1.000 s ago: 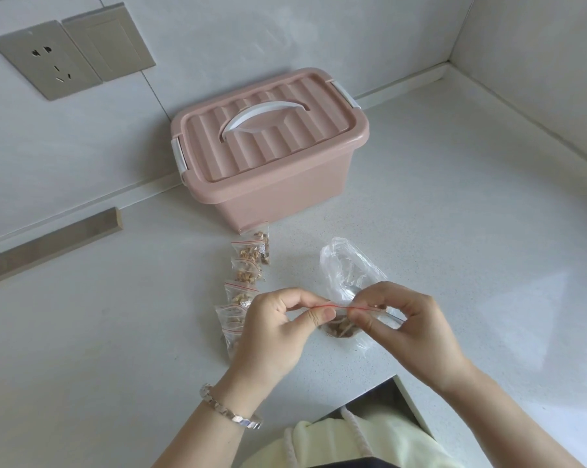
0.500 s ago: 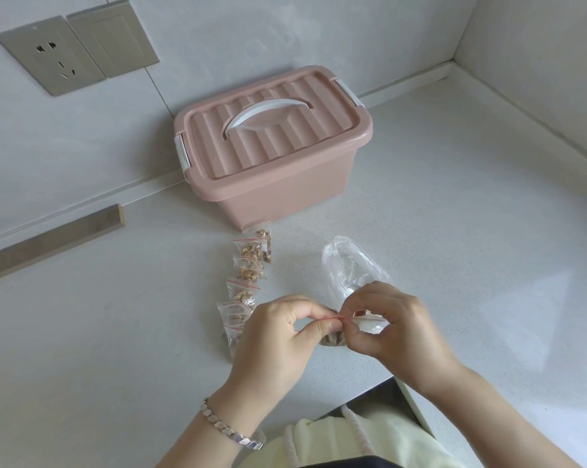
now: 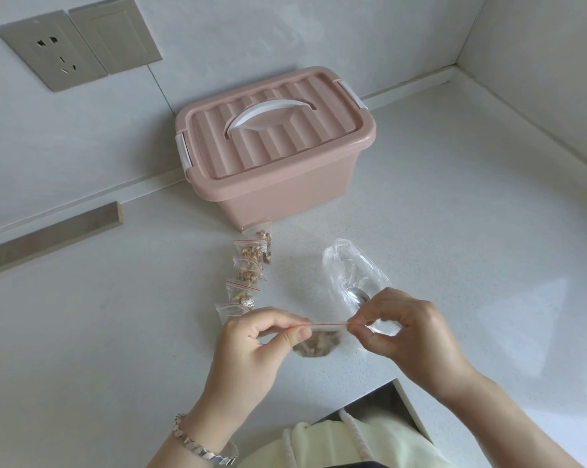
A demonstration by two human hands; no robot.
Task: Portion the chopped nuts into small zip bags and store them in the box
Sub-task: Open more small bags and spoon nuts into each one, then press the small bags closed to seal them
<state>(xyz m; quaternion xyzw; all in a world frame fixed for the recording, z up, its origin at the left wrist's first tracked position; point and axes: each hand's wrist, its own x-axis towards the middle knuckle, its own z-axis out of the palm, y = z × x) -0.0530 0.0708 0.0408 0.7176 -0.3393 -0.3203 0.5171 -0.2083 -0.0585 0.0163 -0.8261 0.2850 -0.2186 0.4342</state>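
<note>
A small zip bag with chopped nuts hangs between my hands just above the counter. My left hand pinches the left end of its red zip strip and my right hand pinches the right end. Several filled small zip bags lie in a row to the left, reaching back to the pink box. The box stands at the back with its lid on and white handle down. A large clear plastic bag with a metal spoon on it lies behind my right hand.
The pale counter runs into a wall corner at the back right. A socket and switch plate sit on the wall at upper left. The counter's front edge is cut out near my body, below my hands.
My right hand has slid right along the zip strip after meeting the left hand at the middle. The strip is stretched straight between both hands again.
</note>
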